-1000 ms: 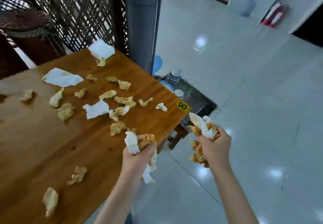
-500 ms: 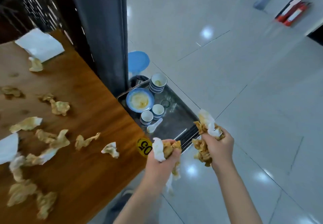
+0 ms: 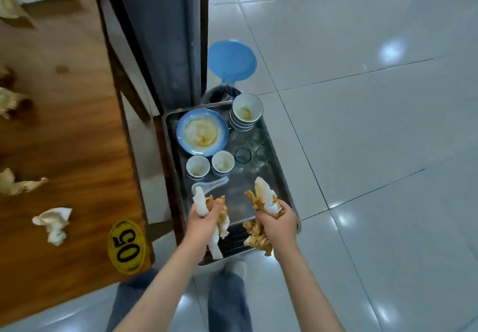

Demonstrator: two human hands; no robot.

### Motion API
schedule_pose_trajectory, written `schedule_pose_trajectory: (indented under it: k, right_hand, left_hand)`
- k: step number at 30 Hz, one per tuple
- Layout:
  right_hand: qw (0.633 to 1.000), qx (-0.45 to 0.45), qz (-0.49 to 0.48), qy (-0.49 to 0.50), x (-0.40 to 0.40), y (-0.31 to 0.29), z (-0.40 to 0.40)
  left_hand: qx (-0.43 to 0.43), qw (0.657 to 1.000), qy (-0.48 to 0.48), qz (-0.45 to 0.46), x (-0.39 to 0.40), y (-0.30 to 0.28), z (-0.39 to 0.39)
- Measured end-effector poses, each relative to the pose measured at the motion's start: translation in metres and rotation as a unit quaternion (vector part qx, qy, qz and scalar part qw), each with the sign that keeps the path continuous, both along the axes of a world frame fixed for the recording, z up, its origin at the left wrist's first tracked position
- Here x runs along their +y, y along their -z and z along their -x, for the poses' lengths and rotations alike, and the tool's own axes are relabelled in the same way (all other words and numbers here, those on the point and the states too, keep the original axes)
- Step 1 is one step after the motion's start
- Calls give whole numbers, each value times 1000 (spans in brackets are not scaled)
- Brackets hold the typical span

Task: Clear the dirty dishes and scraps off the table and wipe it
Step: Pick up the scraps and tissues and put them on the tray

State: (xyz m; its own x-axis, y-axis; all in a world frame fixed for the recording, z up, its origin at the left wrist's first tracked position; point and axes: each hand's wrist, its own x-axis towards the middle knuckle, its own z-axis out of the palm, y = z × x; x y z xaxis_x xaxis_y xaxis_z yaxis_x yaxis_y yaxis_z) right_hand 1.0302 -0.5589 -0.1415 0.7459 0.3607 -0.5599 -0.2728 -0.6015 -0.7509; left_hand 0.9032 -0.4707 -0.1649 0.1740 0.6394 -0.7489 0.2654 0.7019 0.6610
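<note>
Crumpled stained napkins [image 3: 263, 217] over steel tray [image 3: 271, 176]

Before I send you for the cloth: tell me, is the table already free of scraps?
No: crumpled napkins and soiled scraps lie on the wooden table, while both hands hold more over the tray.

Both hands moved off the desk [image 3: 64, 150] edge; left hand [image 3: 204, 221] and right hand [image 3: 278, 221] with napkin wads now over metal tray [image 3: 279, 176] of dishes.
</note>
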Motion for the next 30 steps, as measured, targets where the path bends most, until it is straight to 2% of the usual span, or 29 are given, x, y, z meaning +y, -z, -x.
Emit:
schedule_pose_trajectory:
  k: [6, 13, 20, 30]
  right_hand:
    - [995, 80, 17, -65, 17, 63, -16]
    - [985, 131, 18, -110, 25, 98, -18]
    - [975, 185, 41, -118, 21, 105, -21]
    - [975, 145, 44, -161, 9, 76, -25]
  left_hand:
    - [88, 995, -52, 0, 10, 61, 1]
    - [93, 988, -121, 36, 12, 92, 9]
    - [24, 992, -113, 59, 3, 93, 17]
    - [45, 996, -76, 6, -8, 57, 18]
